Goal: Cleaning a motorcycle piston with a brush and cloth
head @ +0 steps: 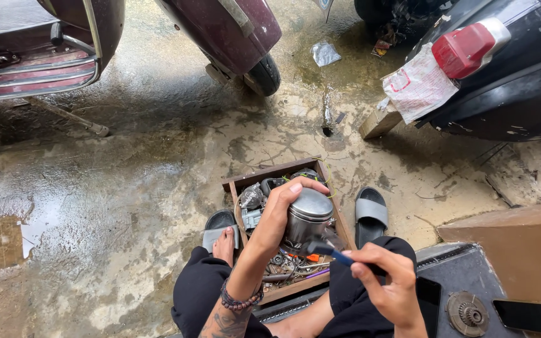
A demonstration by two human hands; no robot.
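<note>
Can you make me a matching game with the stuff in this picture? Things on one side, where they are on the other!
Things:
1. shiny round metal piston
2. small blue-handled tool
3. round toothed metal gear disc
4. grey slide sandal

Places:
A. on the wet floor, right of the wooden box
B. in the left hand
C. on the dark mat at bottom right
D. in the right hand

Pairs: 1-B, 2-D, 3-C, 4-A
</note>
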